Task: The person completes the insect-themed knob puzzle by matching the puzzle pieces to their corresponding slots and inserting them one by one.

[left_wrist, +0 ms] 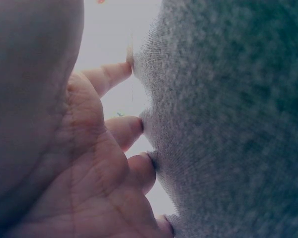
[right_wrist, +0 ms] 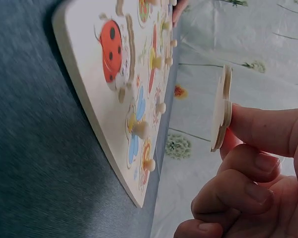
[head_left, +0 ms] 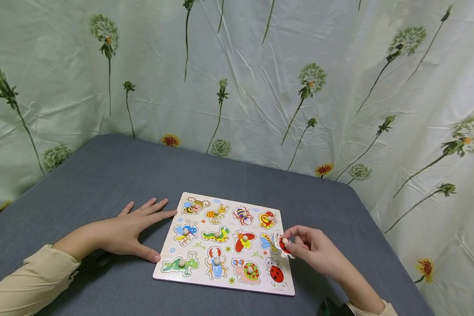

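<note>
A wooden knob-puzzle board (head_left: pixel 263 287) with insect pictures lies flat on the table. My right hand (head_left: pixel 314 250) pinches a ladybug puzzle piece (head_left: pixel 284 246) between thumb and forefinger, just over the board's right edge. In the right wrist view the piece (right_wrist: pixel 221 116) is seen edge-on, raised above the board, with the other fingers curled beneath. The ladybug slot (head_left: pixel 276 274) at the board's near right corner shows its printed picture, with no piece in it. My left hand (head_left: pixel 126 232) is spread flat-fingered beside the board; its thumb and forefinger touch the left edge.
Other knobbed pieces sit in their slots, among them a snail (head_left: pixel 246 271), a stag beetle (head_left: pixel 216 262) and a caterpillar (head_left: pixel 216 235). Grey cloth (head_left: pixel 221 175) covers the table. A flower-printed curtain (head_left: pixel 245 87) hangs behind it and along the sides.
</note>
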{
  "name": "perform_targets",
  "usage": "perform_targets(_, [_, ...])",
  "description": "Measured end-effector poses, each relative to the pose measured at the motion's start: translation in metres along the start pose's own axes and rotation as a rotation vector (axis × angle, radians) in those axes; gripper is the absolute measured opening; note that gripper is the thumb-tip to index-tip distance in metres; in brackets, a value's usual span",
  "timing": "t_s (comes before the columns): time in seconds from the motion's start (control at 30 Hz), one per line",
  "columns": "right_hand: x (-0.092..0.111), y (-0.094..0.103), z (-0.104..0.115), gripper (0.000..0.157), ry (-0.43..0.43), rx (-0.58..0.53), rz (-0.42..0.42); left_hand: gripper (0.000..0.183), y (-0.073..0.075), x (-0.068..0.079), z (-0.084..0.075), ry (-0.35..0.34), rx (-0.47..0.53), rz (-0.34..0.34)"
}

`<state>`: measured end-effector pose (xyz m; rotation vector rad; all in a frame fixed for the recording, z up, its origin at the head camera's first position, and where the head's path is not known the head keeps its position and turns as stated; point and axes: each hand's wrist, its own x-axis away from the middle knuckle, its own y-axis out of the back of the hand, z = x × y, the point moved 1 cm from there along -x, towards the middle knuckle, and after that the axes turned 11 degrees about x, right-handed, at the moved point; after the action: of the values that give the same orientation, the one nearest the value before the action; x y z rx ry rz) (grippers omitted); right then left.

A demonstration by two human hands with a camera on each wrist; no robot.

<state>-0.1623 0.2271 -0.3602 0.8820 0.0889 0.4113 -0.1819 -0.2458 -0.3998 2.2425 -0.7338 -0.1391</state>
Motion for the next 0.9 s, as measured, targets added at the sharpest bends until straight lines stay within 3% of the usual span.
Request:
perform_targets(0.37, [0.011, -0.006, -0.003, 0.024, -0.027, -0.011, 0.017, 0.115, 0.000, -0.001, -0.001, 0.005, -0.006, 0.007])
perform_targets(0.9, [0.008, -0.023, -0.012, 0.015, 0.066, -0.007, 0.108, 0.114, 0.002, -0.001, 0.002, 0.008, -0.004, -0.001])
